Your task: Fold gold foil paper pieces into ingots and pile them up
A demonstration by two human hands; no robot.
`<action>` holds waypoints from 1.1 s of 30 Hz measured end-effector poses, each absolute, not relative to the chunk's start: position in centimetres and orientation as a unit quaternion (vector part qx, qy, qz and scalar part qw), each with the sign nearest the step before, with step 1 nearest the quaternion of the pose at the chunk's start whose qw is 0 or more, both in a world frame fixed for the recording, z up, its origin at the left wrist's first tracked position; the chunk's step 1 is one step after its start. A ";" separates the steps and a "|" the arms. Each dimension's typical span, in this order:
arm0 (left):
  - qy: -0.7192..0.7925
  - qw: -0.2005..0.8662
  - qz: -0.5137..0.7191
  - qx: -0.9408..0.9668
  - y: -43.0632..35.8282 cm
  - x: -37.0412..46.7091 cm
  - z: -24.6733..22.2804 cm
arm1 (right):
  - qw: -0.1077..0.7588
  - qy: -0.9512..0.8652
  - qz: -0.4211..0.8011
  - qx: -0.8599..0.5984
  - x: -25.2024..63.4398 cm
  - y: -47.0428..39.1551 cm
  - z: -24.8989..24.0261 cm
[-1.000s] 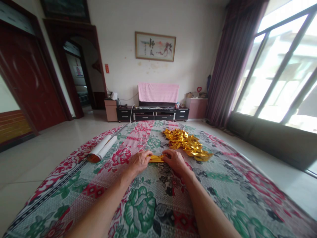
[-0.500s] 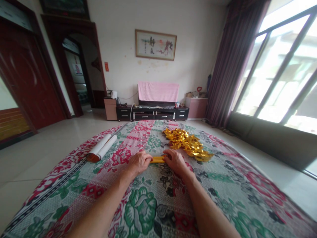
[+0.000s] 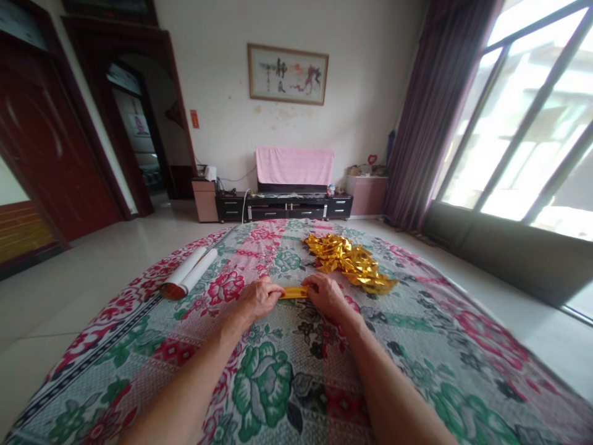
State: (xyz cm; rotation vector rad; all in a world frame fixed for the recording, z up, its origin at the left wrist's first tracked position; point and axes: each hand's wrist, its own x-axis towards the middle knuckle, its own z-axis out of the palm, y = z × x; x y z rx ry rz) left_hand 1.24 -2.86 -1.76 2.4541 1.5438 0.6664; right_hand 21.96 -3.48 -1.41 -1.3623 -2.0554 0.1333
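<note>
A narrow folded strip of gold foil paper [image 3: 294,292] stretches between my two hands, just over the flowered cloth [image 3: 264,383]. My left hand [image 3: 260,299] pinches its left end between thumb and fingers. At the other end, my right hand [image 3: 328,296] is closed on the strip in the same way. Beyond my right hand lies a heap of folded gold foil pieces [image 3: 347,261], shiny and pointed. The strip's ends are hidden under my fingers.
Two rolls of white-backed sheet [image 3: 192,271] with a shiny coppery inside lie on the cloth at left. Past the cloth's far edge stands a low black cabinet [image 3: 291,207] bearing a screen under a pink towel [image 3: 294,165]. A window and curtain [image 3: 417,117] are at right.
The view has tilted slightly, so the room sits a little higher in the picture. Both hands keep their hold on the strip, which shows slightly wider and brighter.
</note>
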 end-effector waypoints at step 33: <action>0.564 0.049 0.185 0.803 -3.2 1.9 -1.2 | 0.341 -0.777 0.037 -0.527 21.5 -3.9 -1.4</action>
